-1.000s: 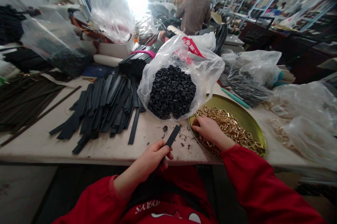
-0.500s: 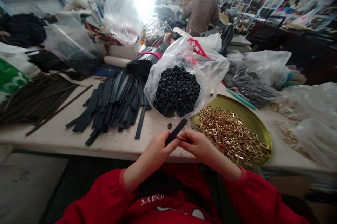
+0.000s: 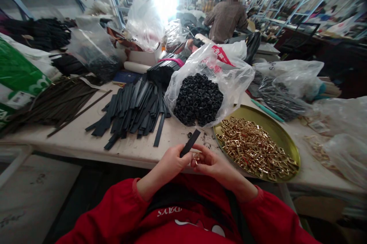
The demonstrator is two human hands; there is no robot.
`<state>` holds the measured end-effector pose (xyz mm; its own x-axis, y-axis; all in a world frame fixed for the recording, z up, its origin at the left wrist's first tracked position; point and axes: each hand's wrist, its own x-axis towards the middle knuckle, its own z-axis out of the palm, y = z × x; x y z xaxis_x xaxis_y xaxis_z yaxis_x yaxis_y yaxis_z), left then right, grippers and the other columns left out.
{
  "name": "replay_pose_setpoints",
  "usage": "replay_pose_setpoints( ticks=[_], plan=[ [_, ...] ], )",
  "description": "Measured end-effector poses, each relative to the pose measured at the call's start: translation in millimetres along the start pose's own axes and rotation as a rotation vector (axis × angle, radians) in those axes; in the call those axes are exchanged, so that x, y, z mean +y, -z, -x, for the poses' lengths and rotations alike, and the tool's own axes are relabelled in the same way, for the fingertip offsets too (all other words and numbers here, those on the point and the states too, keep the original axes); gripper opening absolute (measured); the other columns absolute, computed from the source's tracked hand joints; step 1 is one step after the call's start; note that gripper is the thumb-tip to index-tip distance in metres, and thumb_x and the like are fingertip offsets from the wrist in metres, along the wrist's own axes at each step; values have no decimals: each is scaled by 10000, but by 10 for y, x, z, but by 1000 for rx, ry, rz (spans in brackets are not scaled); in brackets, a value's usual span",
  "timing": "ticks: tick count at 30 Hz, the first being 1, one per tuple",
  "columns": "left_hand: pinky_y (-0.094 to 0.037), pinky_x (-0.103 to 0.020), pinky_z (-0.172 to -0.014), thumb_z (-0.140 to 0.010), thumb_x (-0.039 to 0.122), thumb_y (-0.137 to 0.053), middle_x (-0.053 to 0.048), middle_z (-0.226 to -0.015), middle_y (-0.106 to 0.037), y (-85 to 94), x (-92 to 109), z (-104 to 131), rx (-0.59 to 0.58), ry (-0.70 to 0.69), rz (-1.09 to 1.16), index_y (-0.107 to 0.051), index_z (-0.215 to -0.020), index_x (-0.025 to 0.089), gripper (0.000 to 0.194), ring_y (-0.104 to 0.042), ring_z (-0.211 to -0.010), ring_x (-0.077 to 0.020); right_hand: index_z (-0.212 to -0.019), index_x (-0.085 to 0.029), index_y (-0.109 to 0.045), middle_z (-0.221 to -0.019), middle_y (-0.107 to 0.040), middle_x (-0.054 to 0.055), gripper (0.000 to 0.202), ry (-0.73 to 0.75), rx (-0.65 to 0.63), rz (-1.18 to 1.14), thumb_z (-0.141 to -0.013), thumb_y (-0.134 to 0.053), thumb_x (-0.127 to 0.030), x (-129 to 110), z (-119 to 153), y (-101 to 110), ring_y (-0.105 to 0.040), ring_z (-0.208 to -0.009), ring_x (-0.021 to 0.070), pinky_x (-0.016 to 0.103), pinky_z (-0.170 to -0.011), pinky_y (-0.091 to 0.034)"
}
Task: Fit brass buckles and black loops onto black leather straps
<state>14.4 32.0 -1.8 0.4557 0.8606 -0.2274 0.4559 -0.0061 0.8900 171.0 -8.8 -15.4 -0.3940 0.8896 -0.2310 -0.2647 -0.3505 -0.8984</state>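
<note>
My left hand [image 3: 175,158] is closed on a short black strap [image 3: 190,143], whose free end points up and to the right. Close beside it, my right hand [image 3: 208,163] pinches a small gold buckle [image 3: 195,159] between thumb and fingers. The buckle sits right by the strap's lower end; whether the two touch I cannot tell. Just beyond my hands, a clear plastic bag [image 3: 235,78] lies open around a heap of small black loops [image 3: 197,98]. At the right, many gold buckles [image 3: 255,146] fill a round gold tray [image 3: 291,146].
Black straps [image 3: 134,108] are piled left of the bag, with longer dark strips [image 3: 61,102] farther left. A teal pen-like tool [image 3: 268,110] lies behind the tray. Plastic bags [image 3: 341,129] crowd the right side. Another person [image 3: 228,20] is at the back.
My right hand's fingers have opened out somewhat, and the gold buckle now shows more clearly. The strap stays in my left hand. The view has shifted slightly left.
</note>
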Motion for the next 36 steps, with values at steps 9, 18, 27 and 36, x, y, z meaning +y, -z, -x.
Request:
replay_pose_setpoints(
  ticks=[9, 18, 27, 36],
  plan=[
    [-325, -209, -434, -858, 420, -331, 47, -585, -495, 20, -90, 61, -101, 16, 145, -524, -815, 161, 326, -427, -438, -90, -783, -178, -635, -606, -562, -40, 225, 126, 462, 42, -647, -721, -336, 33, -60, 30, -512, -550, 81, 213, -531, -431],
    [-355, -231, -600, -872, 322, -356, 1, -688, -564, 100, -51, 160, -130, -126, -104, -555, -766, 175, 269, -503, -653, -133, -820, -200, -620, -700, -585, -44, 296, 9, 537, -388, -585, -772, -296, 70, -94, -94, -532, -548, 55, 183, -534, -475],
    [-265, -164, -360, -840, 474, -414, 57, -589, -498, 3, -139, 130, -238, 80, 341, -458, -832, 168, 310, -363, -379, -41, -695, -157, -576, -590, -545, -28, 306, 109, 536, 96, -714, -627, -458, 136, -18, -210, -491, -553, 92, 219, -544, -409],
    [-291, -164, -374, -818, 406, -442, 58, -572, -504, -80, -188, 140, -190, 152, 426, -428, -760, 173, 240, -391, -377, -43, -745, -185, -542, -658, -554, -12, 218, 142, 550, 238, -735, -587, -398, 180, -4, -258, -509, -595, 122, 254, -586, -428]
  ],
)
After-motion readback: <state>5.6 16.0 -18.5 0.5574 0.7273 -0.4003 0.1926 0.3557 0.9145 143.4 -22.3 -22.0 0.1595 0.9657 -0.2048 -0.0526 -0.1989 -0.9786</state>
